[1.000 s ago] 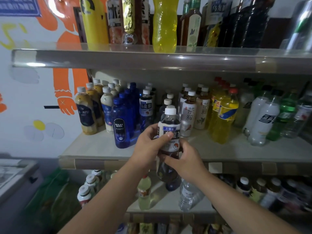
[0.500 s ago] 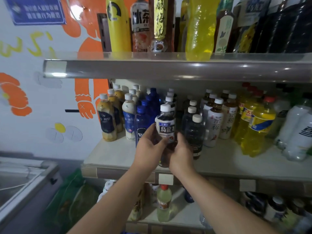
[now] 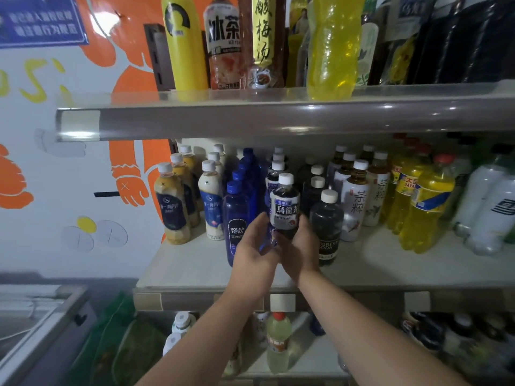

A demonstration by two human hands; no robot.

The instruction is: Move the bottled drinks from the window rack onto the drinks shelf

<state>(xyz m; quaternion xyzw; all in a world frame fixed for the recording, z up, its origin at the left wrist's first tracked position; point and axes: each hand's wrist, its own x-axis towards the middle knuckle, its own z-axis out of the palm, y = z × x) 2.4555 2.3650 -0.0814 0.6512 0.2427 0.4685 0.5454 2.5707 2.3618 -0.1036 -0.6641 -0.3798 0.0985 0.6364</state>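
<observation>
Left grip: left hand (image 3: 255, 246), fingers (image 3: 262, 222) curled narrowly against the left side of a dark oolong-tea plastic bottle with white cap and white label (image 3: 285, 210).
Right grip: right hand (image 3: 299, 252), fingers (image 3: 303, 224) wrapped round the lower right side of the same bottle.
Bottle: upright over the pale middle drinks shelf (image 3: 195, 263), between a blue plastic soda bottle (image 3: 237, 227) and a black soda bottle with white cap (image 3: 327, 227); base hidden by the hands, contact with the shelf impossible to tell.
Count: one bottle in grasp, two hands on it; at least four blue bottles in single file; two files of three milky white-capped bottles (image 3: 172, 207) to the left.
Shelves: three levels in view, the grey-edged upper shelf (image 3: 250, 121) carrying tall bottles, the lower shelf (image 3: 306, 358) dim and blurred.
Room: white wall with orange mural (image 3: 125, 87) at left, blue sign (image 3: 39, 20) in the top corner, grey glass-topped cabinet (image 3: 41, 316) below.
</observation>
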